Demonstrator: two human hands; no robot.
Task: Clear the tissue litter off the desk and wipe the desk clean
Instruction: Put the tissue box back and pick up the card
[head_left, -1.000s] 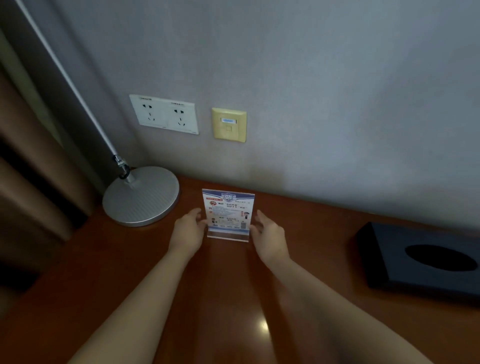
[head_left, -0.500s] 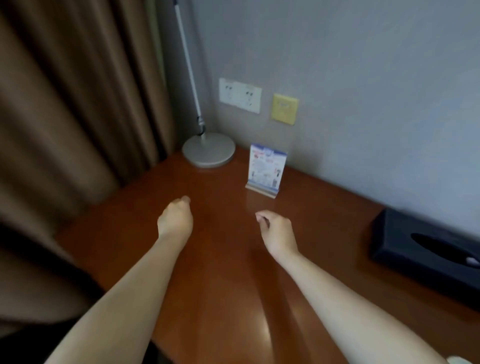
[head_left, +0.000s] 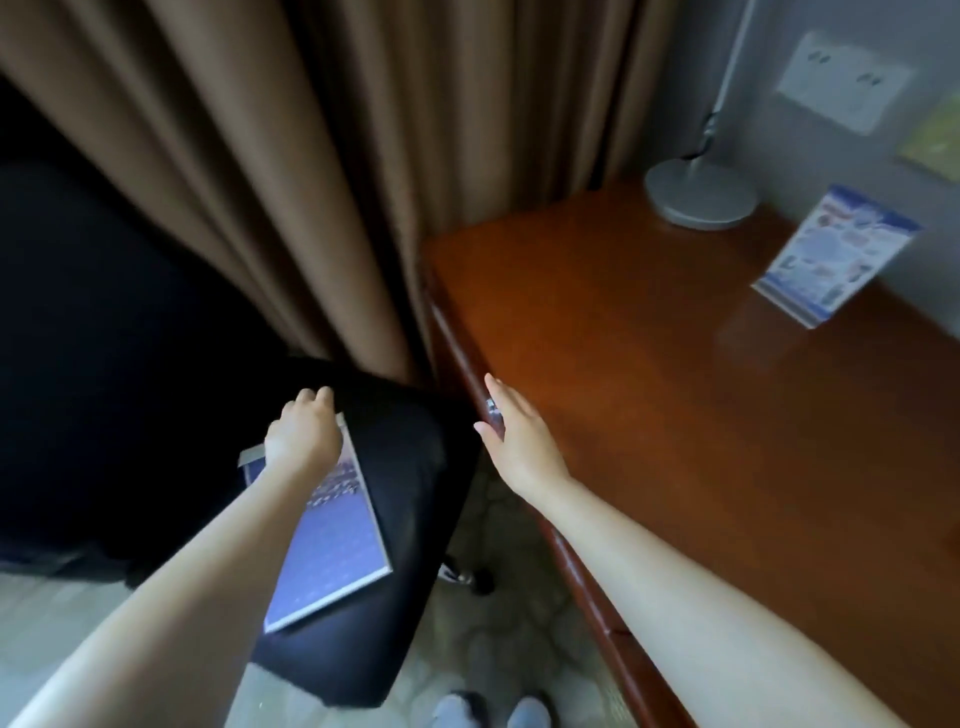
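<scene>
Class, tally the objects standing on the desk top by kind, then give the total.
Lamp base: 1
Acrylic sign holder: 1
Total: 2 on the desk

You will find no text you can read here. The blue-and-white printed card in a clear stand (head_left: 837, 254) on the brown wooden desk (head_left: 675, 395) carries blurred print, and so does the purple-covered booklet (head_left: 332, 540) on the black chair seat (head_left: 410, 467).

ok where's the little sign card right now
The sign card stands at the far right of the desk, near the wall, just right of the lamp base.
</scene>
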